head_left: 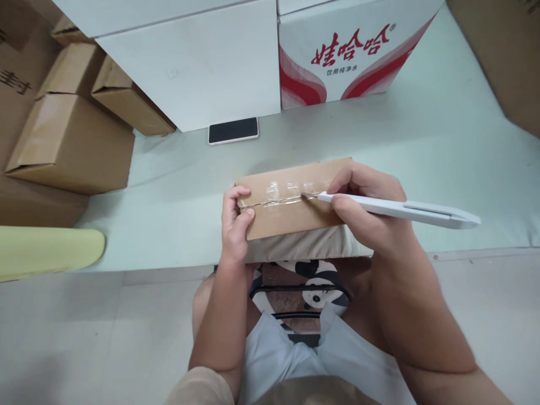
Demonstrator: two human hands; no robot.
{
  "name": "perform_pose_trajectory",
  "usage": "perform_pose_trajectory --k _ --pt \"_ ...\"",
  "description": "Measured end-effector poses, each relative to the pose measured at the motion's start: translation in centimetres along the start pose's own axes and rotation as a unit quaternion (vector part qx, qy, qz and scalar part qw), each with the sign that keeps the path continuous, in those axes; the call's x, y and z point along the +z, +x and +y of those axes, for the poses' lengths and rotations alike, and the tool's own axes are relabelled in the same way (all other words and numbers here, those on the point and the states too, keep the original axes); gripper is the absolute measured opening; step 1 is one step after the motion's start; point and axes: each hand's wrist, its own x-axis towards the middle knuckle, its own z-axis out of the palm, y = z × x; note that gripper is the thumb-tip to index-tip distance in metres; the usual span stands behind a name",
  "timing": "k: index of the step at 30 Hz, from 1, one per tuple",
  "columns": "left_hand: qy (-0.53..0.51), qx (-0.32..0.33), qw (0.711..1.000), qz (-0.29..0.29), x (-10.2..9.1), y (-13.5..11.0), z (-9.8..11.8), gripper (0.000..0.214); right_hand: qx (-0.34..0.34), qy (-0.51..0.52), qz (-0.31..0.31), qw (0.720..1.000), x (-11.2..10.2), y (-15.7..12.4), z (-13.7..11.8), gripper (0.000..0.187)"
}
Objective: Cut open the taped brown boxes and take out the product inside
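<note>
A small brown cardboard box [291, 216] is in front of me at the table's near edge. Clear tape [274, 194] runs along the seam across its top face. My left hand [237, 219] grips the box's left end, thumb and fingers on its top near the seam. In my right hand [367, 202] is a white utility knife [400, 209], held between thumb and fingers. Its blade is out, and the tip meets the taped seam right of the middle. The right hand hides the box's right end.
A phone [233, 131] lies on the pale green table [177, 208] beyond the box. Large white cartons [189, 67] stand at the back, one with red lettering [354, 56]. Brown boxes [84, 135] are stacked at left. A yellow-green rounded object [50, 250] juts in at left.
</note>
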Motion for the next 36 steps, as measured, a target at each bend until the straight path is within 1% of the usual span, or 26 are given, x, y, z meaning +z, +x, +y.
perform_pose_trajectory --k 4,10,16,24,27,30,33,36 --pt "-0.005 -0.014 1.000 0.004 0.1 -0.1 0.3 0.040 0.023 -0.005 -0.005 1.000 -0.1 0.1 -0.2 0.005" --pt "0.004 -0.012 1.000 -0.005 0.0 -0.1 0.2 0.042 0.033 -0.007 -0.016 0.999 -0.2 0.3 -0.5 0.006" --pt "-0.008 -0.020 1.000 0.013 0.0 0.0 0.1 0.045 0.041 -0.007 -0.025 0.999 -0.4 0.3 -0.4 0.008" --pt "0.014 0.002 1.000 -0.012 -0.1 0.0 -0.2 0.038 0.048 -0.005 -0.035 0.998 -0.6 0.3 -0.5 0.006" --pt "0.004 -0.003 1.000 -0.012 -0.2 0.0 -0.2 0.039 0.039 0.024 -0.016 0.999 -0.6 0.1 -0.2 0.008" --pt "0.008 0.000 1.000 -0.017 -0.3 0.0 0.0 0.038 0.048 0.058 0.031 0.997 -0.9 -0.3 0.3 0.013" --pt "0.017 0.002 1.000 -0.020 -0.4 0.1 0.2 0.039 0.056 0.042 0.074 0.995 -1.3 -0.6 0.9 0.016" --pt "0.017 0.002 1.000 -0.015 -0.3 0.1 0.2 0.040 0.057 0.026 0.084 0.994 -1.4 -0.7 1.3 0.016"
